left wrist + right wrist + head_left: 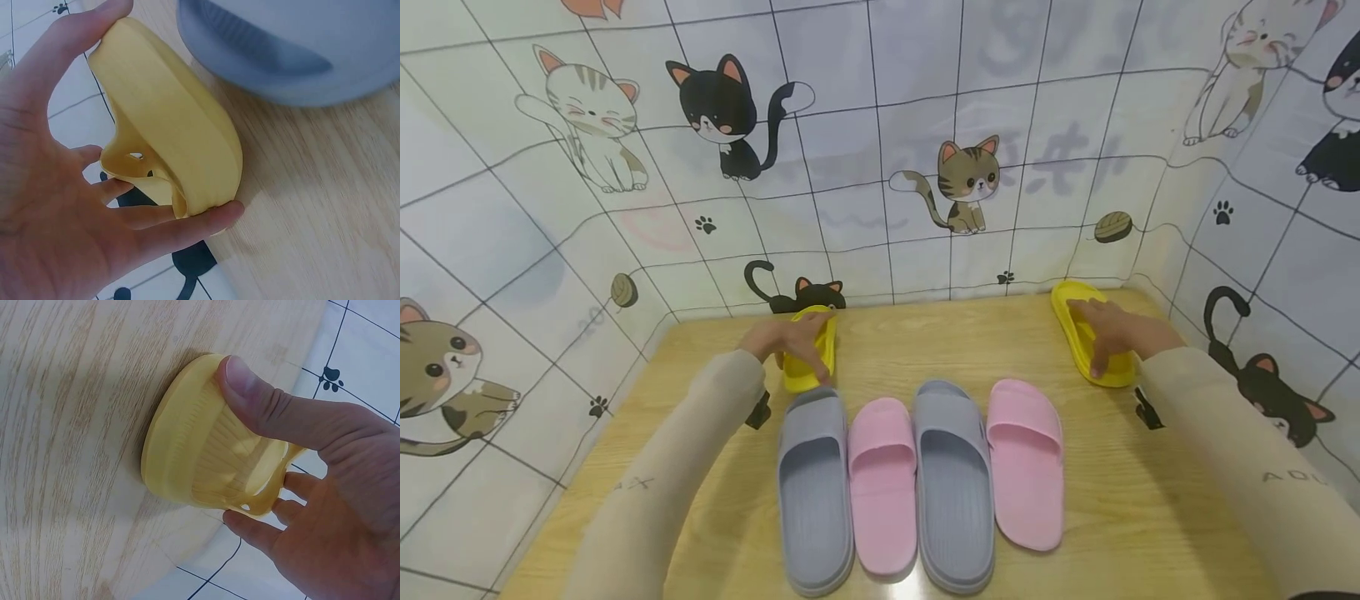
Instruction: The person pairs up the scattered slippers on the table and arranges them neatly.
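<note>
My left hand (792, 337) grips a small yellow slipper (800, 381) by its two ends, near the back wall. In the left wrist view that slipper (175, 119) looks tilted, with the thumb at one end and the forefinger at the other. Farther right, my right hand (1116, 327) holds the other yellow slipper (1070, 293). The right wrist view has the thumb on one end of this slipper (181, 444) and fingers by its strap; some fingertips are hidden. Between the arms stand a grey slipper (815, 508), a pink one (883, 508), another grey one (955, 508) and another pink one (1030, 492).
The slippers are on a light wooden tabletop (722, 517). Behind it and at both sides rise white walls (850, 150) with grid lines and cartoon cats. The left grey slipper's toe is close to my left hand.
</note>
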Tool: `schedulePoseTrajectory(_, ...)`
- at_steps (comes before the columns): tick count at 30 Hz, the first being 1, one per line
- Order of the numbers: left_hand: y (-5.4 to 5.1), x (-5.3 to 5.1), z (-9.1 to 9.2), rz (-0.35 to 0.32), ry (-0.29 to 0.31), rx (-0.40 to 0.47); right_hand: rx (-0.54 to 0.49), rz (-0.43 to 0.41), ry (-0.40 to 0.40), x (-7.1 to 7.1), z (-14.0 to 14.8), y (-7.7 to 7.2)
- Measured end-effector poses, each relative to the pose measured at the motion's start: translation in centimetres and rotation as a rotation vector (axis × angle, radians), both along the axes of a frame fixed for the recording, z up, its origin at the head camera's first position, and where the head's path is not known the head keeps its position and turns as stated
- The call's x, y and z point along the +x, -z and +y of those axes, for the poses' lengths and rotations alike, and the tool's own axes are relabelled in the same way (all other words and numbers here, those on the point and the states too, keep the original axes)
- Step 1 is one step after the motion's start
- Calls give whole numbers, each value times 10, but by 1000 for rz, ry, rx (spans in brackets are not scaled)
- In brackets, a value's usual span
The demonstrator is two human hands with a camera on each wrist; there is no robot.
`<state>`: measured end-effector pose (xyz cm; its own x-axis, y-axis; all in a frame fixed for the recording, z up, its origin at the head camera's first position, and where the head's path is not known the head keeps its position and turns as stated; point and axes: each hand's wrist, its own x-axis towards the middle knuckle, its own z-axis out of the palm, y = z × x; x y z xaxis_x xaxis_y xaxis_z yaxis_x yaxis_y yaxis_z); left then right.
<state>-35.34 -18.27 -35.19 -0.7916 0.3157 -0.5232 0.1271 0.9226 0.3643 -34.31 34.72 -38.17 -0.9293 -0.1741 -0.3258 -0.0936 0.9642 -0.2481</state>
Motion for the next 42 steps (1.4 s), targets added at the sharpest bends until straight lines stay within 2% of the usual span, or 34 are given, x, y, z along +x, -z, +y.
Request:
schedulePoseTrajectory(8,-3,1,17,27,34,-39,2,10,-13,0,-2,-4)
schedulePoseTrajectory(15,1,0,30,31,30,-54,-8,14,-18,0,-2,-5)
schedulePoseTrajectory(22,4,-1,44,43,48,-57,-6,-13,30,-3,-1,-1)
schedulePoseTrajectory(28,8,0,58,48,43,-44,-8,-29,31,-4,0,2)
schedulePoseTrajectory(35,7,-2,72,62,43,-67,1,-22,38,-2,-3,0)
schedulePoseTrajectory(42,7,-2,78,70,46,-92,24,-22,45,-2,-6,-2)
